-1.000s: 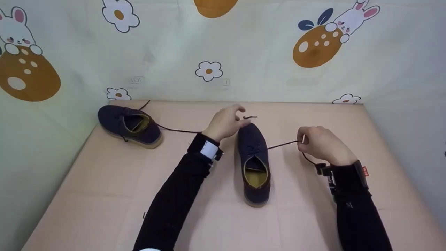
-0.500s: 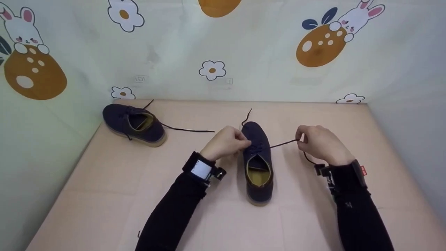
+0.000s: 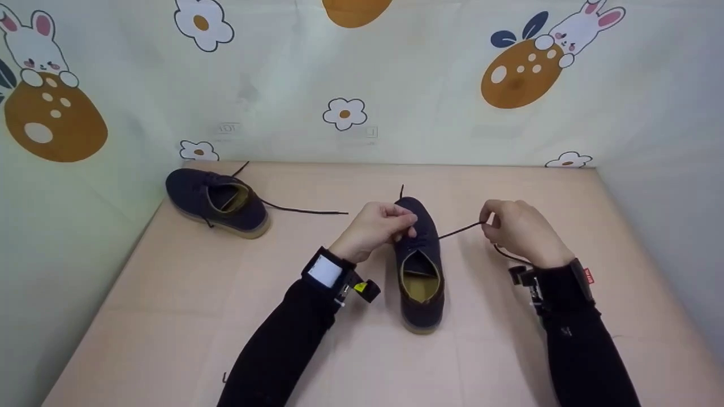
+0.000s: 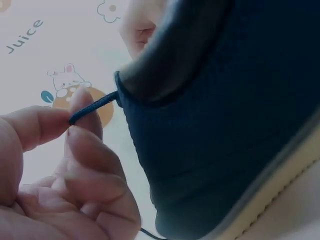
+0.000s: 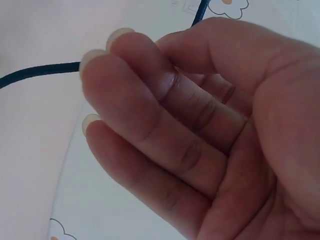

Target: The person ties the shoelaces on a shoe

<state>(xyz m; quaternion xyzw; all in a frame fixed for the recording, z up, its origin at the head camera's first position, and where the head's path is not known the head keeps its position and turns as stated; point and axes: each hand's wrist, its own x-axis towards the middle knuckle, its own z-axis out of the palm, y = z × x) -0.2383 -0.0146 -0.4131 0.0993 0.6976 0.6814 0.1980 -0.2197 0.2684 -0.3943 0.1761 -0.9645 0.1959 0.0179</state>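
Observation:
A dark navy lace-up shoe (image 3: 421,316) with a yellowish insole stands in the middle of the table, toe pointing away from me. My left hand (image 3: 379,229) is beside and over its left front, and thumb and finger pinch a shoelace (image 4: 95,106) close to where it leaves the shoe's upper. To the right of the shoe, my right hand (image 3: 523,232) holds the other shoelace (image 3: 461,230) between thumb and fingers, stretched fairly straight from the eyelets. The loose end of that lace hangs below the hand toward the wrist. A short lace tip sticks up beyond the toe.
A matching shoe (image 3: 184,192) sits at the back left, turned sideways, one lace (image 3: 305,211) trailing right across the table (image 3: 362,362). Behind stands a pale wall covering (image 3: 413,85) printed with rabbits and flowers. Both wrists carry strapped-on cameras.
My left hand has come back from beyond the toe to the shoe's lacing, then slid slightly right over it, pinching the lace. My right hand has barely moved, keeping its lace stretched.

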